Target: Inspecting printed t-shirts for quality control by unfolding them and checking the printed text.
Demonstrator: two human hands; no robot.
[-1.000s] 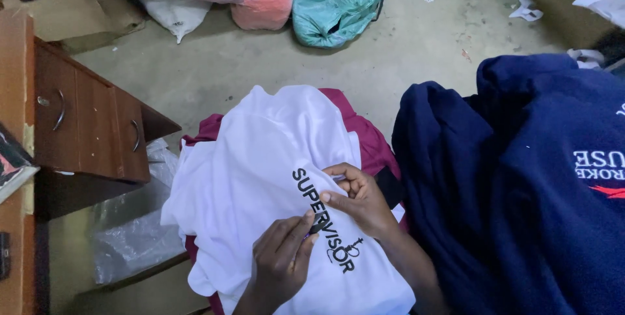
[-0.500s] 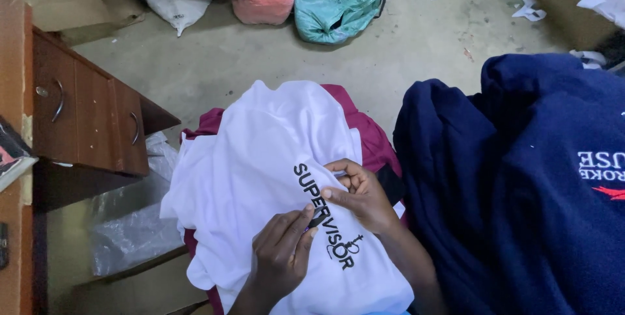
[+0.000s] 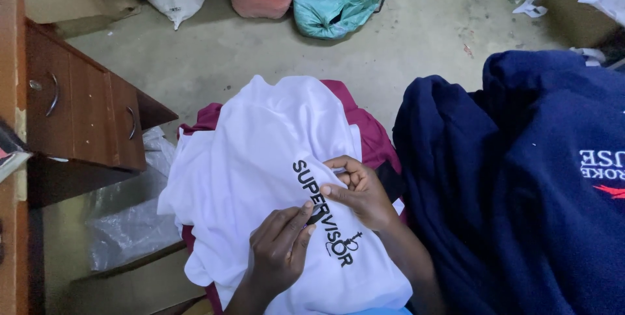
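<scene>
Both hands on white T-shirt (image 3: 260, 159), draped over a maroon garment (image 3: 364, 120) in the lap. Left hand (image 3: 280, 250) and right hand (image 3: 358, 191) pinch the fabric at its black lettering (image 3: 323, 214). Navy sweatshirts (image 3: 521, 178) just beside, right.

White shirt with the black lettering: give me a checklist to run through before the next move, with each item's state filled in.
1. White shirt lies spread on the lap over the maroon garment: ok.
2. Left hand fingertips pinch at the black lettering: ok.
3. Right hand presses the fabric down beside the letters: ok.
4. Lettering fully stuck down or lifting: cannot tell, the fingers cover that spot.
5. Any tool in either hand: cannot tell.
6. Navy garment lies clear of the white shirt: ok.
</scene>
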